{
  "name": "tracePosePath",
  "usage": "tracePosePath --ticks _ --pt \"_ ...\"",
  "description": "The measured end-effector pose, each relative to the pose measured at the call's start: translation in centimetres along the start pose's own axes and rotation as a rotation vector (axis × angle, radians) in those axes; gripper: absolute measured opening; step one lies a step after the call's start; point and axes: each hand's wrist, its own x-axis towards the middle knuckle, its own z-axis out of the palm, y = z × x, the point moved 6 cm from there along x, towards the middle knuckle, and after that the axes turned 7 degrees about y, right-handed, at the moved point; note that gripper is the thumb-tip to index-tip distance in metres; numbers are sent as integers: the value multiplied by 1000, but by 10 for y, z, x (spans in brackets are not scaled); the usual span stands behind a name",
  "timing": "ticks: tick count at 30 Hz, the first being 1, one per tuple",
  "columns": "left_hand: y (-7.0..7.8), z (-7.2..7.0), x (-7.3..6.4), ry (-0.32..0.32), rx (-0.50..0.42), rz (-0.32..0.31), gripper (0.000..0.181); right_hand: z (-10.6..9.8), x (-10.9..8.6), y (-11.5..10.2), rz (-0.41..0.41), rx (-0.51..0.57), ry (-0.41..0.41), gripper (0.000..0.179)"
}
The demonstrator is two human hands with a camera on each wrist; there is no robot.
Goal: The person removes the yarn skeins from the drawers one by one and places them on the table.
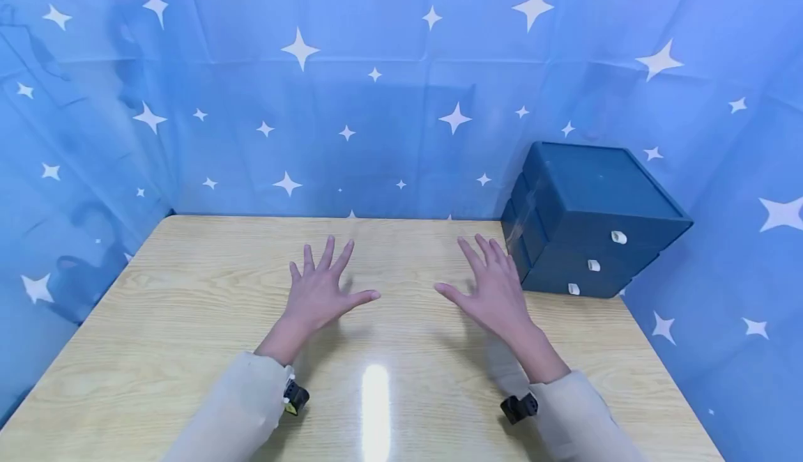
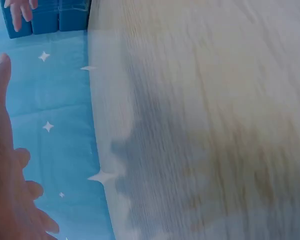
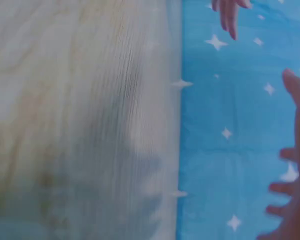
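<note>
Above the wooden table, my left hand (image 1: 321, 293) is spread, its fingers apart and straight, and it holds nothing. My right hand (image 1: 495, 291) hovers to the right of it in a matching pose, thumb pointing inward, also with nothing held. Nearest to the right hand is a dark blue drawer unit (image 1: 617, 180) with white pulls on its front. Shadows of both hands fall on the tabletop. In the left wrist view, the left hand (image 2: 10, 165) shows at the left edge; in the right wrist view, the right hand (image 3: 295, 175) shows at the right edge.
The light wooden table (image 1: 207, 295) carries the drawer unit at its back right corner. A blue curtain (image 1: 389, 148) with white stars hangs behind the table and along both sides. A bright light reflection shows on the tabletop near the front.
</note>
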Motion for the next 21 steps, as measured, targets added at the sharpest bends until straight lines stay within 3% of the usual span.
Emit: tracePosePath --ticks 6,9,11,17,21 --pt "23 0 2 88 -195 60 90 -35 -13 18 -75 279 377 64" --pt "36 2 3 111 -290 78 76 -55 -15 30 -111 353 579 52" --pt "44 5 4 123 -354 52 70 -69 -15 37 -121 391 695 46" --pt "70 16 9 115 -490 -53 66 -112 -22 51 -57 410 916 42" --pt "92 25 21 82 -562 -32 66 -136 -29 57 38 397 1012 46"
